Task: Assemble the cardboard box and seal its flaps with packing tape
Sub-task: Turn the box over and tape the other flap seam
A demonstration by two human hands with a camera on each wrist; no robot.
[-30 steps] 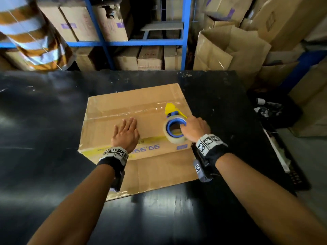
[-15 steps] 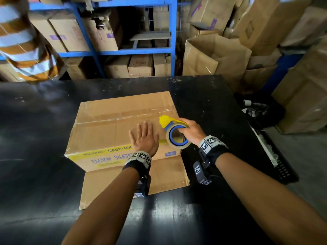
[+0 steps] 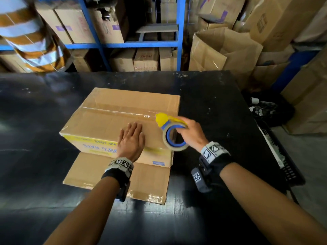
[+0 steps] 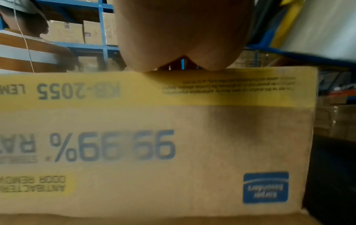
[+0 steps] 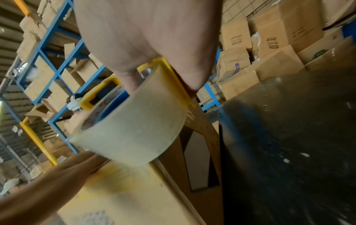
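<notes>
A brown cardboard box (image 3: 106, 121) with a yellow printed band stands on the black table (image 3: 212, 106). Clear tape runs along its top seam, and one flap (image 3: 145, 181) lies flat towards me. My left hand (image 3: 131, 140) rests flat, fingers straight, on the box top near the front edge. In the left wrist view the printed front wall (image 4: 154, 144) fills the frame under the palm. My right hand (image 3: 190, 131) grips a tape dispenser (image 3: 172, 132) with a yellow frame and blue core at the box's right end. The roll (image 5: 134, 121) hangs above the box's right corner.
Blue shelving (image 3: 180, 32) stacked with cartons stands behind the table. Open and piled cardboard boxes (image 3: 224, 52) crowd the back right. A person in a striped shirt (image 3: 26, 38) is at the far left. A black crate (image 3: 283, 156) sits by the table's right edge.
The box has turned so its printed wall faces me more squarely. My left hand slid right along the top. My right hand lifted the dispenser up towards the taped seam at the right end.
</notes>
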